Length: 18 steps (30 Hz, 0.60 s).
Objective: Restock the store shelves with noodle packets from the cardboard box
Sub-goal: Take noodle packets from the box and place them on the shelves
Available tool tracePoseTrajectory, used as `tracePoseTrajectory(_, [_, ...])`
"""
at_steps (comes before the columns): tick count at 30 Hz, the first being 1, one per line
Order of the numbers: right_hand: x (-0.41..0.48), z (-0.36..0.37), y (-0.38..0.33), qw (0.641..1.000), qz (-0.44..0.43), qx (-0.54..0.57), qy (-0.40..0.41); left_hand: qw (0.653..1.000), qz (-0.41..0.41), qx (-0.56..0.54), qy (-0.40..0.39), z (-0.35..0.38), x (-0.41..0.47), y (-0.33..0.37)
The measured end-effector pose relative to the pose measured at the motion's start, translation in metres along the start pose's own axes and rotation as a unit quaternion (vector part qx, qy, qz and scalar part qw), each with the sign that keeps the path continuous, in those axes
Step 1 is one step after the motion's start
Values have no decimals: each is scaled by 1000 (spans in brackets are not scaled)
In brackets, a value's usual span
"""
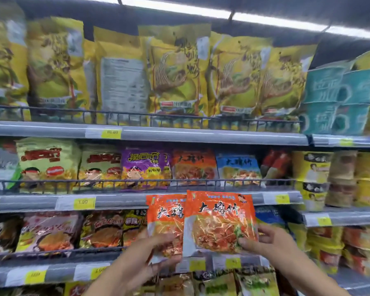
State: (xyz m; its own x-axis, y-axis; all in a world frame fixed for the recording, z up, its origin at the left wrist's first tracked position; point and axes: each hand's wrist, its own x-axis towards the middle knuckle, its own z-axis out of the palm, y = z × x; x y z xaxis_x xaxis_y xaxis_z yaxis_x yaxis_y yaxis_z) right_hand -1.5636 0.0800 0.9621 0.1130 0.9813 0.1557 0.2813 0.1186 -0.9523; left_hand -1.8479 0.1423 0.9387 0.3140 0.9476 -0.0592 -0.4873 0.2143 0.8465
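Right hand [265,238] pinches one upright orange plastic noodle packet [220,221]; left hand [152,253] grips a second orange packet [165,216]; matching shelf row [193,165] lies at twelve o'clock.

The single wide-angle camera, worn on the person's head, looked forward at the grey metal store shelves [201,134] from close by, their stocked rows filling the frame.

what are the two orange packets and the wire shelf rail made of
Left orange packet and right orange packet: likely thin glossy plastic film, given the crinkled, shiny glare. Wire rail: probably dark-coated metal; thin rigid bars, dull finish.
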Motion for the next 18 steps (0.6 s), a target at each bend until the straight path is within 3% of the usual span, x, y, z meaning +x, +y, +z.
tracePoseTrajectory(6, [61, -37, -32, 997, -57, -47, -27, 999, 32, -19, 23, 38, 16, 8])
tracePoseTrajectory(12, [133, -35, -57, 998, -59, -11, -5, 998, 32, -22, 58, 42, 17, 4])
tracePoseTrajectory(18, [182, -15, -83, 993, -92, -55, 49, 995, 19, -2, 96, 34, 15, -4])
